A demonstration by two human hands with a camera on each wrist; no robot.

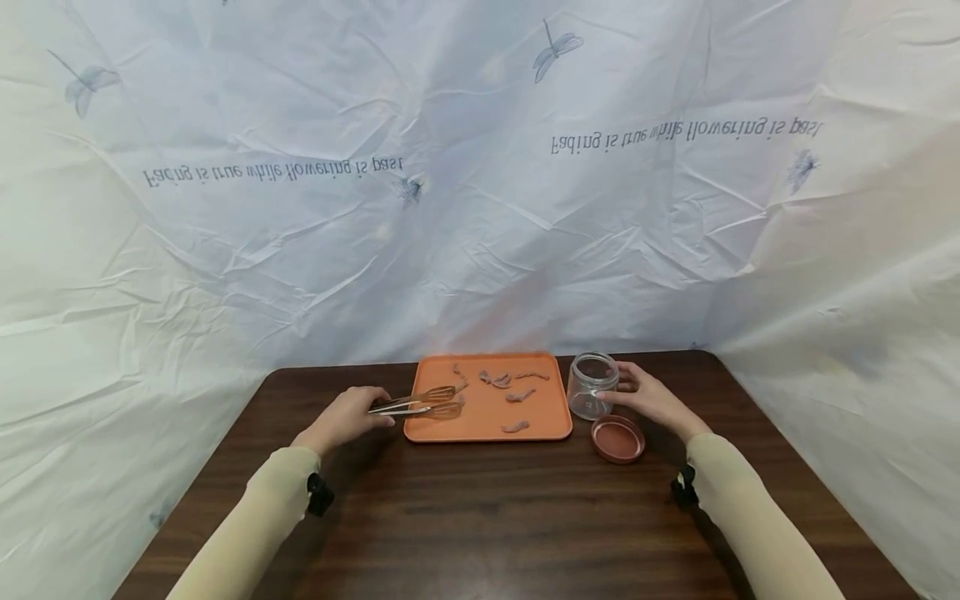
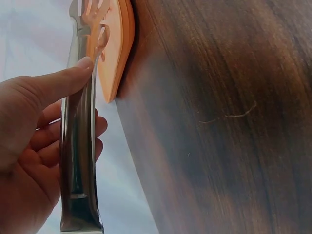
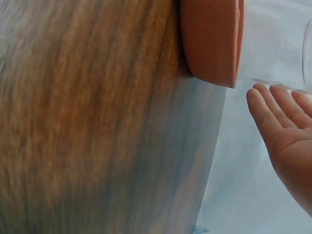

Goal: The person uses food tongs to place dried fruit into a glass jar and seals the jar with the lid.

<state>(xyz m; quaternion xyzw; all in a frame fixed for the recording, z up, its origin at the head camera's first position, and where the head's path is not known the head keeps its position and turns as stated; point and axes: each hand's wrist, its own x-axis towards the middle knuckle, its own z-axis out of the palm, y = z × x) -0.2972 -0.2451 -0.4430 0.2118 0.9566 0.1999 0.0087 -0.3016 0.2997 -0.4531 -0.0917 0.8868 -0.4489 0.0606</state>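
My left hand [image 1: 352,414] grips a pair of metal tongs [image 2: 78,146], thumb on one arm and fingers behind. The two slotted ends of the tongs stand apart over the left part of an orange tray [image 1: 480,431]. Several small wrinkled brownish strips [image 1: 516,426] lie scattered across that tray. At the tray's right side stands a lidless glass jar [image 1: 588,403]. My right hand [image 1: 647,397] is at the jar's right side, its thumb overlapping the glass in the head view. In the right wrist view its straight fingers [image 3: 265,109] have their tips right at the jar wall.
A reddish-brown round lid [image 1: 618,440] lies on the dark wooden table [image 1: 480,508], just in front of the jar. White printed cloth [image 1: 480,250] hangs behind the table and along both sides.
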